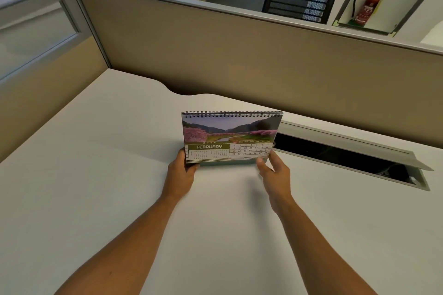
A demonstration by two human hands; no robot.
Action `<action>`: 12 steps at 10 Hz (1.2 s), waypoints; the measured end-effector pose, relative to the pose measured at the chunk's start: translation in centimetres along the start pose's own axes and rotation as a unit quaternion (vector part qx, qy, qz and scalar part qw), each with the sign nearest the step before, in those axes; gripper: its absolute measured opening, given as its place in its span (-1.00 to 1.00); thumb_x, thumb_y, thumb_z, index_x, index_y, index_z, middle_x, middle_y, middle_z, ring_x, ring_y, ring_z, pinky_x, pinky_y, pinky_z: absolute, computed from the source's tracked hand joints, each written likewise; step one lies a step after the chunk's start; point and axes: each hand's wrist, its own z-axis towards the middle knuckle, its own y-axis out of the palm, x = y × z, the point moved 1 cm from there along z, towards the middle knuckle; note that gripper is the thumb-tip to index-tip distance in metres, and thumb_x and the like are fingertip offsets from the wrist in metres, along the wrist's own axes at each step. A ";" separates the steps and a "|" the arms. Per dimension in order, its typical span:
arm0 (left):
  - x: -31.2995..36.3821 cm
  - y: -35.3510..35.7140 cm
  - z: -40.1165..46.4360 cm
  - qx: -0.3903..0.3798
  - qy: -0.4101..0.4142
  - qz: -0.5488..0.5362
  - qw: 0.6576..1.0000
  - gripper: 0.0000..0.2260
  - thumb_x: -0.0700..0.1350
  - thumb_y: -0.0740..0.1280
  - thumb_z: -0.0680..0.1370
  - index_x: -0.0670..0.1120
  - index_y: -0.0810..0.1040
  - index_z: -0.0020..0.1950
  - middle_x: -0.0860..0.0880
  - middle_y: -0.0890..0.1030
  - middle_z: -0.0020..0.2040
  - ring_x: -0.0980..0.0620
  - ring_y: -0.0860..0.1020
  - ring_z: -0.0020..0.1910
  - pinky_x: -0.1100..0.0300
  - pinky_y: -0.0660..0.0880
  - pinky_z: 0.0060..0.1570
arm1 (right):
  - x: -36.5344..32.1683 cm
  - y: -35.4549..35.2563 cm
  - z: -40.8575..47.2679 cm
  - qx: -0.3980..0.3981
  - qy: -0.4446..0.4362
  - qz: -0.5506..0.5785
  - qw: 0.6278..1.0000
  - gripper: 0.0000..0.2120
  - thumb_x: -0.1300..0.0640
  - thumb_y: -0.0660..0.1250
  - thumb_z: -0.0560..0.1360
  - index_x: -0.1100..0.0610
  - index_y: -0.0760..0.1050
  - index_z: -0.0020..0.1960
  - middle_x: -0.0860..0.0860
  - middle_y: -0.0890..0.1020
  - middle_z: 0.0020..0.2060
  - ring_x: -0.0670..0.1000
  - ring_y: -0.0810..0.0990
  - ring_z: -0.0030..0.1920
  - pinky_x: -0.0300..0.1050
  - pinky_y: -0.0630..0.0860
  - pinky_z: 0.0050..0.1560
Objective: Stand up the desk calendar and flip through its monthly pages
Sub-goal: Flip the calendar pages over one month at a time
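A spiral-bound desk calendar [230,137] stands upright on the white desk [96,175], showing the FEBRUARY page with a pink blossom landscape. My left hand [181,170] grips its lower left corner, thumb on the front. At the lower right corner my right hand [273,172] holds the edge, thumb on the page front and fingers behind. The calendar's back and base are hidden.
A beige partition wall [239,60] runs behind the desk. An open cable hatch [347,158] with a raised lid lies right of the calendar. Beyond the partition are a black mesh chair [299,0] and a red fire extinguisher [366,7].
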 end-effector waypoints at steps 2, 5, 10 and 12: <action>-0.1 0.1 0.0 -0.003 -0.008 0.004 1.000 -0.63 -0.22 0.39 0.49 -0.07 0.39 0.26 -0.06 0.56 0.19 0.06 0.49 0.16 0.51 0.40 0.00 | 0.4 -0.5 -0.4 0.105 -0.003 -0.067 0.992 -0.64 0.06 0.38 0.52 0.09 0.52 0.30 0.06 0.59 0.27 0.12 0.56 0.26 0.13 0.49 0.28; 0.2 -0.2 -0.1 -0.004 0.006 0.001 1.000 -0.64 -0.22 0.40 0.48 0.00 0.42 0.22 0.04 0.57 0.11 0.08 0.53 0.10 0.51 0.42 -0.03 | -0.1 -2.7 -1.7 0.108 -0.059 -0.092 0.988 -0.87 0.15 0.39 0.51 0.05 0.51 0.04 0.01 0.69 -0.04 0.01 0.68 -0.07 -0.18 0.58 0.00; -0.7 -1.0 -1.3 -0.008 -0.023 0.038 0.999 -0.30 -0.50 0.41 0.33 -0.19 0.28 0.41 -0.18 0.49 0.22 -0.12 0.47 0.14 0.34 0.35 0.03 | -8.1 -6.9 -5.5 -0.080 -0.044 -0.003 0.996 -0.70 0.13 0.22 0.57 0.08 0.63 -0.26 0.11 0.74 -0.06 0.12 0.72 -0.04 0.06 0.60 0.02; 0.8 -0.5 -0.2 -0.002 0.027 0.047 0.999 -0.61 -0.24 0.41 0.47 -0.09 0.41 0.25 -0.10 0.59 0.18 0.00 0.54 0.13 0.55 0.37 -0.01 | -13.6 -5.9 -3.6 -0.118 -0.124 0.184 0.968 -0.70 -0.04 0.17 0.59 0.12 0.58 0.03 0.13 0.69 0.08 0.17 0.64 0.18 0.13 0.57 0.15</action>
